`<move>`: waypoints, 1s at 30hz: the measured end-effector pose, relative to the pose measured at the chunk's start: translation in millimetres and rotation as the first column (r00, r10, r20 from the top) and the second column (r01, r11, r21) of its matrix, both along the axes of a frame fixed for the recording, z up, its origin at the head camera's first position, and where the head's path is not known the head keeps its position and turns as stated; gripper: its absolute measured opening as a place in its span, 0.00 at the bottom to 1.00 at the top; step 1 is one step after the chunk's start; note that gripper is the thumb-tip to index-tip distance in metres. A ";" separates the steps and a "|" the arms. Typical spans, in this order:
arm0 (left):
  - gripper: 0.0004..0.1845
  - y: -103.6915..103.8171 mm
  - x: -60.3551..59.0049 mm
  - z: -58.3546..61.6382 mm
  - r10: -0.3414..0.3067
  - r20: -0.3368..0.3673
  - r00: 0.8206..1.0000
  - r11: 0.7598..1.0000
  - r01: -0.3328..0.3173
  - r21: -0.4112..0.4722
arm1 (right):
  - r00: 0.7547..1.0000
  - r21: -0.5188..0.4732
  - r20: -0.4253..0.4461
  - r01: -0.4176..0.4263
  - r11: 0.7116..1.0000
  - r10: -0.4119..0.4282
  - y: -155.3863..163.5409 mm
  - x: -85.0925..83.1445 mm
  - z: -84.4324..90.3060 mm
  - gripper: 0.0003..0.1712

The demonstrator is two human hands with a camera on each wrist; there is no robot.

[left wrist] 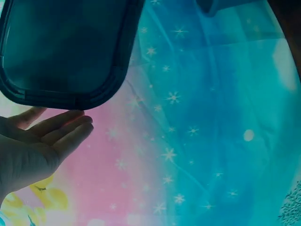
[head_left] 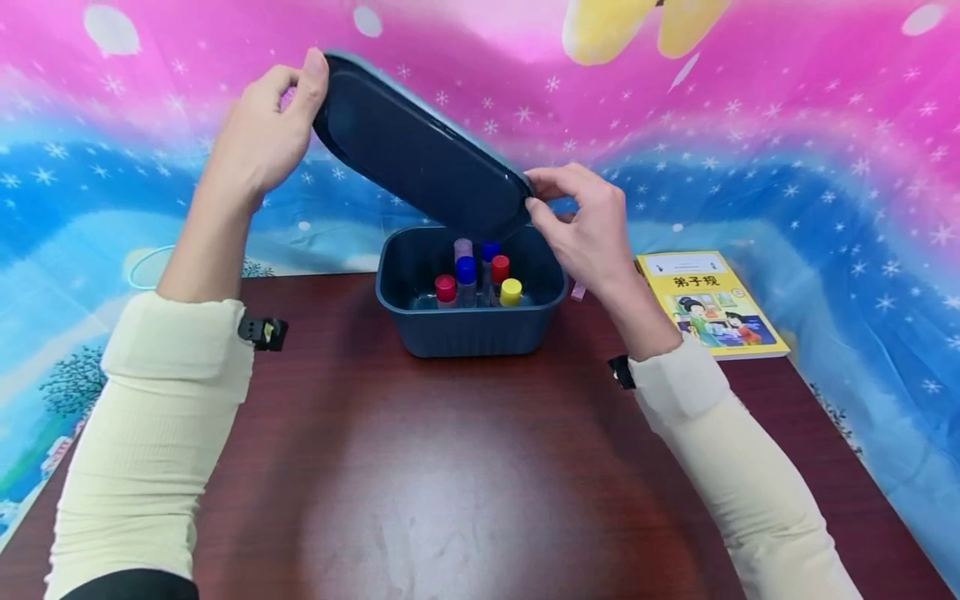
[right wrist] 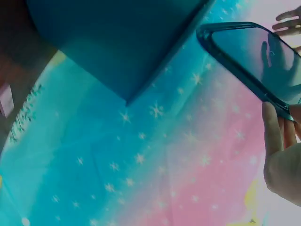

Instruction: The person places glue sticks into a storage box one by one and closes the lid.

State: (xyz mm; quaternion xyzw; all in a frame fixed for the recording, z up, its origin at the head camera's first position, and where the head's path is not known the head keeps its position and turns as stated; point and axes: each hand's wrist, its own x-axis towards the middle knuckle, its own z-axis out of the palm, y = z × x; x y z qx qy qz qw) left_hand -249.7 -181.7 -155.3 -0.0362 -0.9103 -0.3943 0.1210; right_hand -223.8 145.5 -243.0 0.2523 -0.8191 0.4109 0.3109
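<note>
A dark blue lid [head_left: 420, 150] is held tilted above a dark blue plastic box [head_left: 465, 333], its left end higher than its right. My left hand [head_left: 273, 125] holds the raised end, thumb along the edge; in the left wrist view its fingers [left wrist: 70, 134] meet the rim. Between thumb and fingers, my right hand [head_left: 588, 221] pinches the lower right corner. Inside the box stand several small clear tubes with coloured caps, among them a red cap [head_left: 446, 288], a blue cap [head_left: 466, 269] and a yellow cap [head_left: 511, 292]. The lid hides part of the box's back rim.
A yellow picture book [head_left: 712, 304] lies at the table's right rear. Beside the box's right side is a small pink piece [head_left: 578, 292], partly hidden by my right hand. The brown table [head_left: 450, 467] ends at a patterned cloth backdrop [head_left: 787, 167].
</note>
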 end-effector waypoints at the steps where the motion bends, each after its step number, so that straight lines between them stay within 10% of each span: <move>1: 0.35 -1.6 3.2 -4.0 -0.017 -0.003 1.000 0.999 0.017 0.040 | 1.000 0.008 -0.025 0.000 1.000 0.000 0.9 1.2 1.1 0.13; 14: 0.26 -7.0 22.3 -65.5 -0.195 -0.096 0.976 0.941 0.214 0.263 | 0.923 0.075 -0.383 0.004 0.997 0.025 10.6 7.1 -1.5 0.10; 24: 0.22 4.2 18.0 -99.4 -0.197 -0.326 0.925 0.856 0.324 0.403 | 0.991 -0.278 -0.088 -0.122 0.953 0.101 13.9 8.5 -8.6 0.18; 30: 0.29 11.8 17.8 -108.2 -0.217 -0.391 0.894 0.795 0.394 0.461 | 0.985 -0.379 0.109 -0.083 0.922 0.134 20.6 12.0 -8.5 0.26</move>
